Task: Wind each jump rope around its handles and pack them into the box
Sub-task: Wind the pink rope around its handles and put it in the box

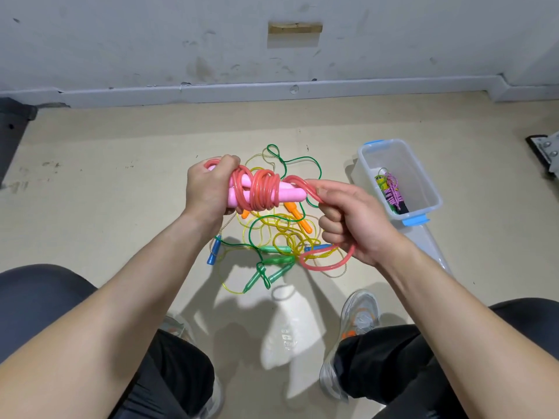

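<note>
Pointing rightward: pink handles [287, 193], axis left-right.

No words or numbers can be read here. The white plastic piece [287, 334] on the floor has a few small marks on it, but they are too blurry to make out.
</note>
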The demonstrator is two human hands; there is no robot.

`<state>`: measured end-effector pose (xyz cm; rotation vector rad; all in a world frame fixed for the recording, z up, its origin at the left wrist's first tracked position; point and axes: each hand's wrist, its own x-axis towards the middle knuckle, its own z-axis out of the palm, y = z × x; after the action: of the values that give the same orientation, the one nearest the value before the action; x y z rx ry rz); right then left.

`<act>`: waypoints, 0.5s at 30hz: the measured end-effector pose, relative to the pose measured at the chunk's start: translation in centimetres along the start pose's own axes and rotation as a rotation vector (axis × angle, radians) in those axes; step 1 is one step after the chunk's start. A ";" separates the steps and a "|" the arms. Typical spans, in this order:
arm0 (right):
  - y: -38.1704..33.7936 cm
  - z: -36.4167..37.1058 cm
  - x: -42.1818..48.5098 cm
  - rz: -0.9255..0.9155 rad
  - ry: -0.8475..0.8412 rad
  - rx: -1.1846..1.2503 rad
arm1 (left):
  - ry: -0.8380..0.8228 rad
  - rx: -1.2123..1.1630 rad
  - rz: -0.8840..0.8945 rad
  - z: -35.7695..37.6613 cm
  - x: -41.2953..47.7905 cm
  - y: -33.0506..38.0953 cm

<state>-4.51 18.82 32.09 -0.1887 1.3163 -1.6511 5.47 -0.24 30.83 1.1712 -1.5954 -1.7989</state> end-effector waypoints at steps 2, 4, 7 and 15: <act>0.3 0.4 0.0 -0.080 0.008 -0.100 | -0.007 -0.025 -0.051 0.0 -0.1 -0.2; 0.3 0.7 -0.2 -0.160 0.035 -0.210 | -0.019 -0.067 -0.102 0.0 -0.3 -0.2; -0.1 1.0 -0.8 -0.252 0.036 -0.351 | -0.045 -0.144 -0.170 0.3 -0.7 -0.1; 0.3 0.5 -0.8 -0.308 -0.019 -0.415 | -0.100 -0.203 -0.269 0.2 -0.7 -0.3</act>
<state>-3.63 19.10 32.39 -0.6823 1.6682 -1.5978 5.73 0.49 30.69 1.2643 -1.3182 -2.1638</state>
